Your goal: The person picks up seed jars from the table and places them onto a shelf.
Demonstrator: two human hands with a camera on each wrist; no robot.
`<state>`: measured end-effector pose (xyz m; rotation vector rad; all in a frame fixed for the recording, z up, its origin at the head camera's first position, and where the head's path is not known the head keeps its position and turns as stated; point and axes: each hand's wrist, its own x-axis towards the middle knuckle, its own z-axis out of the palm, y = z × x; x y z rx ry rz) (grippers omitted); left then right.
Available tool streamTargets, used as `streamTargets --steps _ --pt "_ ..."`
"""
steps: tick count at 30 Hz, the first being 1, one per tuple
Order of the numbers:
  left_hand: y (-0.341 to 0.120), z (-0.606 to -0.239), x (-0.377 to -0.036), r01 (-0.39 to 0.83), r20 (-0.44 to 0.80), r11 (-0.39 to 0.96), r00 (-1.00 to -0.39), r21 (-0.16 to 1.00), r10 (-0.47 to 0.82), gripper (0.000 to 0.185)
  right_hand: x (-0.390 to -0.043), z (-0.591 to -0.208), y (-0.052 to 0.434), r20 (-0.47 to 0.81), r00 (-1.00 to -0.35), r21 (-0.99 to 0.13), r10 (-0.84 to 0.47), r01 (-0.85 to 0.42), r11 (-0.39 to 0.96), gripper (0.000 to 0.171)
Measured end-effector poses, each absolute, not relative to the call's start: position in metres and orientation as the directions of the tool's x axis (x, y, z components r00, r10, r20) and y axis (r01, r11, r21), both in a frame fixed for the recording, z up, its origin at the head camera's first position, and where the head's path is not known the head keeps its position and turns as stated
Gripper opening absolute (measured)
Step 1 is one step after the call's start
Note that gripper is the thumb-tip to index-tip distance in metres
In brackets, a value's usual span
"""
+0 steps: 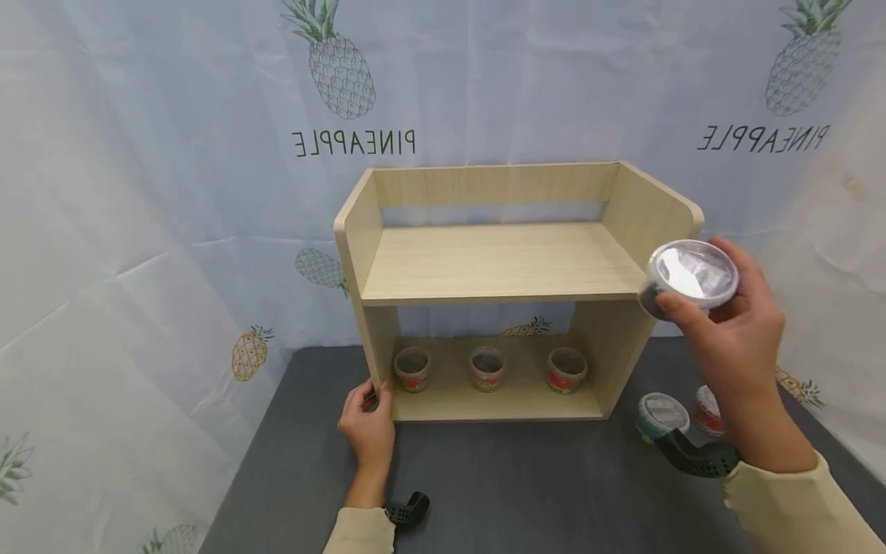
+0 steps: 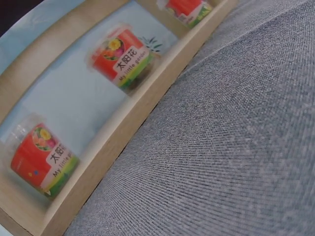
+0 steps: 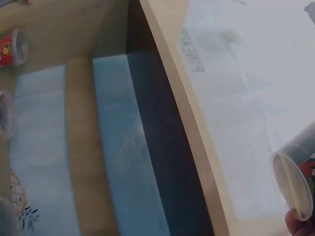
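My right hand [image 1: 747, 323] grips a plastic cup [image 1: 694, 271] with a clear, shiny top, held up in front of the shelf's right side. In the right wrist view this cup [image 3: 293, 187] shows at the right edge, tilted, with a fingertip at its rim. My left hand [image 1: 370, 431] holds the lower left side panel of the light wooden two-tier shelf [image 1: 498, 261]. Three red-labelled cups stand in a row on its lower board: a left cup [image 1: 412, 369], a middle cup [image 1: 487, 368] and a right cup [image 1: 567, 370]. Their labels face forward in the left wrist view.
A teal cup [image 1: 662, 417] and a red-labelled cup [image 1: 709, 412] stand on the dark grey table [image 1: 498, 485], right of the shelf, partly behind my right wrist. A pineapple-print curtain [image 1: 194, 192] hangs behind. Each wrist wears a black band [image 1: 699, 458].
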<state>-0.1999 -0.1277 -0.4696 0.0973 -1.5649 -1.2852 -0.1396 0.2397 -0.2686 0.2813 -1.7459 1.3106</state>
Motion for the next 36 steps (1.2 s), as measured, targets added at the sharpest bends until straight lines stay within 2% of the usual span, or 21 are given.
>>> streamTargets --steps 3,5,11,16,24,29,36 --pt "-0.128 -0.472 -0.2 0.516 0.646 0.412 -0.441 0.751 -0.623 0.014 -0.158 -0.257 0.225 0.782 -0.583 -0.61 0.22 -0.643 0.464 0.073" --pt "-0.127 -0.472 -0.199 0.517 0.641 0.405 -0.444 0.754 -0.626 0.014 -0.171 -0.251 0.218 0.762 -0.619 -0.619 0.19 -0.611 0.493 0.072" --pt "-0.124 -0.47 -0.197 0.519 0.645 0.408 -0.444 0.751 -0.622 0.014 -0.207 -0.235 0.207 0.547 -0.804 -0.759 0.235 -0.357 0.544 0.075" --pt "-0.125 -0.476 -0.201 0.513 0.637 0.401 -0.457 0.759 -0.62 0.014 -0.232 -0.228 0.207 0.42 -0.879 -0.795 0.228 -0.235 0.559 0.085" --pt "-0.133 -0.502 -0.22 0.512 0.632 0.392 -0.472 0.764 -0.615 0.014 -0.253 -0.22 0.214 0.278 -0.93 -0.825 0.241 -0.103 0.555 0.098" --pt "-0.131 -0.493 -0.219 0.508 0.641 0.413 -0.447 0.756 -0.624 0.016 -0.258 -0.218 0.215 0.207 -0.94 -0.855 0.272 -0.039 0.517 0.099" --pt "-0.127 -0.468 -0.203 0.518 0.648 0.415 -0.433 0.748 -0.627 0.013 -0.261 -0.215 0.209 0.193 -0.94 -0.86 0.283 -0.022 0.511 0.098"
